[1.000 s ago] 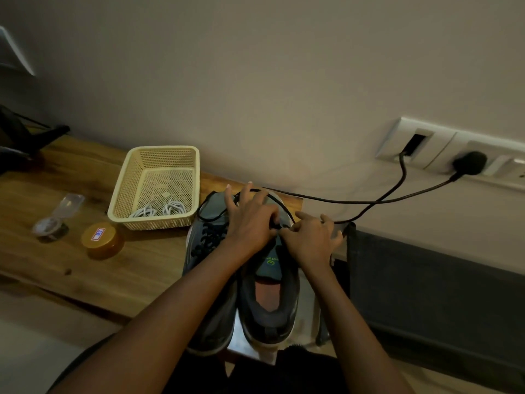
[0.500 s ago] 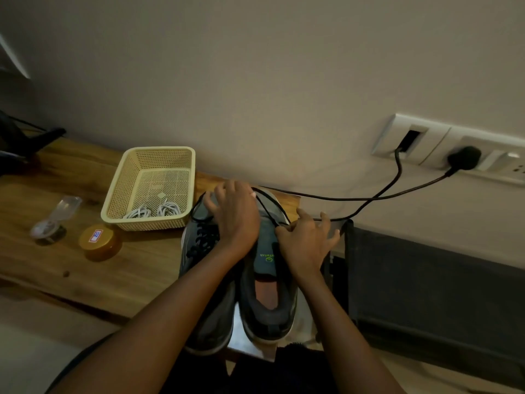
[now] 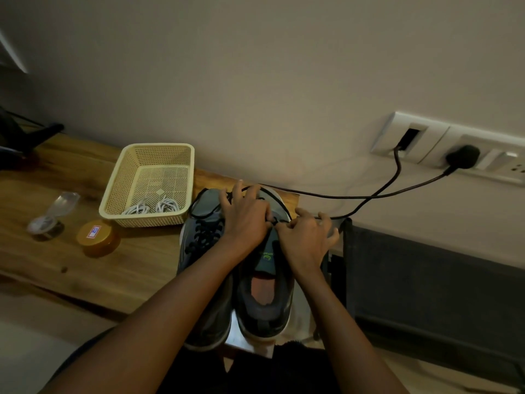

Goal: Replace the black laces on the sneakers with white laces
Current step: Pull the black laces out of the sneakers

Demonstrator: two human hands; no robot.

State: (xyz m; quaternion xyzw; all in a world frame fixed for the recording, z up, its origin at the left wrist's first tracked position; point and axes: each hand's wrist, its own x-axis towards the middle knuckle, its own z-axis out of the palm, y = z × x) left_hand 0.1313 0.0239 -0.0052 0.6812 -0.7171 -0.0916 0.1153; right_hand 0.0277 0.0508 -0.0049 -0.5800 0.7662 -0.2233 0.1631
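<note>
l hand [image 3: 245,220] & r hand [image 3: 306,240] pinch black lace [image 3: 273,222] on gray sneaker [image 3: 262,312].

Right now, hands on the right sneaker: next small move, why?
Probably draw the black lace out of its next eyelet: left hand and right hand both pinch it over the right sneaker's tongue, and white laces wait in the basket.

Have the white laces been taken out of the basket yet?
No, two bundles of white laces lie on the floor of the basket.
</note>
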